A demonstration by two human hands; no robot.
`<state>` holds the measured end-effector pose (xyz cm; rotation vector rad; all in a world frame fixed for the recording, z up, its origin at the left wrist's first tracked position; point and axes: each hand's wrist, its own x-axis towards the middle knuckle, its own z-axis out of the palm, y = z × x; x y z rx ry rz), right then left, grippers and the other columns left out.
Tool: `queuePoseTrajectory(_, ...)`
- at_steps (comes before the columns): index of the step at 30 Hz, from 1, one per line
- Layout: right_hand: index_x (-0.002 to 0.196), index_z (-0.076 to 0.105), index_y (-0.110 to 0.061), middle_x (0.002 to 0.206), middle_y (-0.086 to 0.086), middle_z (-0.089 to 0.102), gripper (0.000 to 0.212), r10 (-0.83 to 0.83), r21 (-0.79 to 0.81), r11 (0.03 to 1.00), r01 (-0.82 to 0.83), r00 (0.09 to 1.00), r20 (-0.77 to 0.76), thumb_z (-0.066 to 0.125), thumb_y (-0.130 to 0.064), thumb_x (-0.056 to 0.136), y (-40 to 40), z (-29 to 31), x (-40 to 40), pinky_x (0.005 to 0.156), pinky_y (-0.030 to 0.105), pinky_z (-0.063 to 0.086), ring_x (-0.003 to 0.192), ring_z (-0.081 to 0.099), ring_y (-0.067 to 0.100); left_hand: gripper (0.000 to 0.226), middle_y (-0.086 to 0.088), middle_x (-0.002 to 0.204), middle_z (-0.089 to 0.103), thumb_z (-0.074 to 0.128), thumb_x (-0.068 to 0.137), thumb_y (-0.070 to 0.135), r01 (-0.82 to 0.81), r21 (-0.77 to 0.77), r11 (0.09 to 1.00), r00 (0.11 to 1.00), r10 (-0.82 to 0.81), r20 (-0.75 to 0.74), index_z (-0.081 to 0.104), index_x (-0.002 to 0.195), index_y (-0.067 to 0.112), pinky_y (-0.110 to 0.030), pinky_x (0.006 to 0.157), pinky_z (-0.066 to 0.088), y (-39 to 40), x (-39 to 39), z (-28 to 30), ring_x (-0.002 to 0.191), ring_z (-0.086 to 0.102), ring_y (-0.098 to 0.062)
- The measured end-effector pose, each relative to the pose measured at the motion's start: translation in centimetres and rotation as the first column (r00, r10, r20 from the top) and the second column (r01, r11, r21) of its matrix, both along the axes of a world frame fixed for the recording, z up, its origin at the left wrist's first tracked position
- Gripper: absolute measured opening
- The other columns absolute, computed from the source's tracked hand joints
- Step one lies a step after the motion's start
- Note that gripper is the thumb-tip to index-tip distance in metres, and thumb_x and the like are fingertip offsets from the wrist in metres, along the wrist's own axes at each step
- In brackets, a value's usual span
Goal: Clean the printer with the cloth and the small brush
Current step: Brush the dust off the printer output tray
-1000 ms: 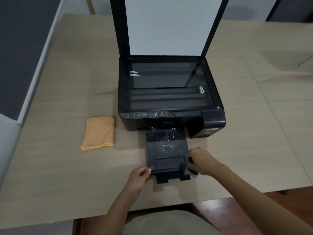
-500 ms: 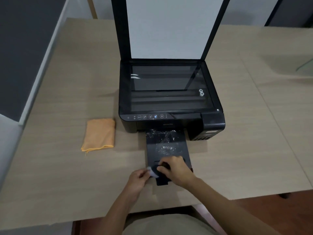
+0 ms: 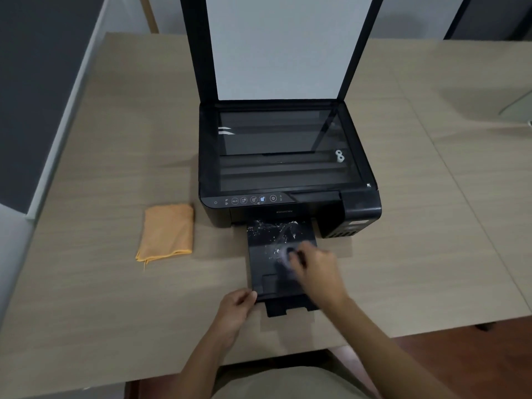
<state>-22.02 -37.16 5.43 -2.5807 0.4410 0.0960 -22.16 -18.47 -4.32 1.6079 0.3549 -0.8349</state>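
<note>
One printer (image 3: pixel 288 168), one orange cloth (image 3: pixel 167 231), one small brush (image 3: pixel 288 256) – blurred – and two hands, left (image 3: pixel 234 312) and right (image 3: pixel 315 269), over one tabletop (image 3: pixel 100 283).

Dim, even indoor light, soft shadows; right hand (image 3: pixel 312 264) motion-blurred (brush indistinct), glare streaks on scanner glass (image 3: pixel 283 148), wide-angle edge warp.

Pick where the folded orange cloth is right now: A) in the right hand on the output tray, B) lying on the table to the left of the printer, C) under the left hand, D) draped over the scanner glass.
B: the orange cloth lies folded on the table, left of the printer, with neither hand touching it.
</note>
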Motion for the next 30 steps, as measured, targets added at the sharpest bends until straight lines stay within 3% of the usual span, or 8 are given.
queuePoseTrajectory(4, 0.098, 0.061, 0.0, 0.099, 0.022, 0.068, 0.022, -0.226, -0.301, 0.942, 0.146, 0.941, -0.252, 0.051, -0.018, 0.093, -3.6, -0.6, 1.1, 0.07, 0.039, 0.047, 0.095, 0.064, 0.037, 0.015, 0.002, 0.092, 0.068, 0.057, 0.095, 0.016, -0.004, 0.034, 0.999, 1.0, 0.004, -0.011, 0.069, 0.102, 0.01, -0.014, 0.078, 0.046, -0.1, -0.1, 0.1, 0.088, 0.06, -0.01)
queuePoseTrajectory(7, 0.101, 0.063, -0.004, 0.101, 0.019, 0.069, 0.021, 0.043, -0.099, 0.991, -0.087, 0.923, -0.382, 0.049, -0.019, 0.095, 3.7, -2.0, 2.7, 0.079, 0.038, 0.054, 0.096, 0.066, 0.033, 0.02, -0.001, 0.077, 0.063, 0.054, 0.095, 0.011, 0.046, 0.067, 0.997, 0.998, -0.049, 0.042, 0.069, 0.082, 0.008, -0.017, 0.067, 0.044, -0.2, 0.1, 0.4, 0.077, 0.055, -0.014)
queuePoseTrajectory(10, 0.096, 0.062, -0.006, 0.09, 0.021, 0.069, 0.023, 0.293, 0.206, 0.947, -0.248, 0.928, -0.229, 0.048, -0.025, 0.095, 9.1, -1.7, 2.8, 0.073, 0.042, 0.055, 0.085, 0.066, 0.036, 0.025, -0.003, 0.072, 0.061, 0.045, 0.096, -0.001, 0.03, 0.121, 0.992, 0.999, -0.033, 0.024, 0.064, 0.081, 0.005, -0.024, 0.065, 0.044, -0.2, 0.3, 0.7, 0.075, 0.055, -0.02)
queuePoseTrajectory(16, 0.097, 0.06, 0.0, 0.092, 0.027, 0.069, 0.023, -0.375, -0.166, 0.919, 0.358, 0.922, -0.092, 0.051, -0.021, 0.094, -2.6, -1.3, 1.9, 0.069, 0.041, 0.048, 0.089, 0.064, 0.041, 0.016, 0.007, 0.088, 0.07, 0.056, 0.096, 0.021, 0.076, 0.042, 0.996, 0.997, -0.077, 0.015, 0.071, 0.089, 0.02, -0.01, 0.068, 0.046, 0.4, 0.2, 0.7, 0.084, 0.061, -0.006)
queuePoseTrajectory(20, 0.106, 0.059, -0.007, 0.101, 0.015, 0.07, 0.019, 0.055, -0.124, 0.987, -0.101, 0.942, -0.33, 0.044, -0.014, 0.096, 4.0, -2.4, 4.5, 0.071, 0.032, 0.05, 0.095, 0.067, 0.03, 0.014, 0.004, 0.086, 0.068, 0.056, 0.095, 0.016, 0.059, 0.089, 0.994, 0.997, -0.063, 0.042, 0.069, 0.088, 0.015, -0.005, 0.061, 0.045, 0.3, 0.4, 0.5, 0.078, 0.06, -0.005)
queuePoseTrajectory(23, 0.093, 0.06, -0.003, 0.089, 0.02, 0.068, 0.022, 0.317, 0.157, 0.944, -0.29, 0.928, -0.195, 0.049, -0.022, 0.095, 8.1, -1.9, 4.9, 0.069, 0.037, 0.049, 0.087, 0.063, 0.036, 0.014, 0.002, 0.089, 0.067, 0.056, 0.095, 0.018, 0.065, 0.099, 0.993, 0.998, -0.065, -0.003, 0.069, 0.09, 0.017, -0.019, 0.07, 0.045, 0.4, 0.4, 0.3, 0.084, 0.061, -0.01)
queuePoseTrajectory(27, 0.09, 0.059, 0.001, 0.081, 0.026, 0.069, 0.025, -0.227, -0.06, 0.972, 0.228, 0.974, 0.03, 0.052, -0.022, 0.094, 0.0, -1.3, 3.8, 0.06, 0.04, 0.045, 0.077, 0.065, 0.041, 0.02, 0.001, 0.083, 0.064, 0.055, 0.095, 0.025, 0.139, 0.093, 0.986, 0.99, -0.142, 0.022, 0.067, 0.081, 0.016, -0.023, 0.073, 0.043, 0.7, 0.6, 0.1, 0.079, 0.057, -0.011)
queuePoseTrajectory(30, 0.096, 0.057, 0.002, 0.092, 0.026, 0.07, 0.021, -0.387, -0.246, 0.901, 0.358, 0.918, -0.082, 0.049, -0.018, 0.096, -2.9, -1.7, 3.8, 0.065, 0.039, 0.045, 0.09, 0.065, 0.041, 0.024, -0.003, 0.089, 0.067, 0.054, 0.096, 0.023, 0.137, 0.045, 0.99, 0.99, -0.137, 0.005, 0.07, 0.095, 0.005, -0.026, 0.08, 0.045, 0.6, 0.5, 0.3, 0.086, 0.06, -0.015)
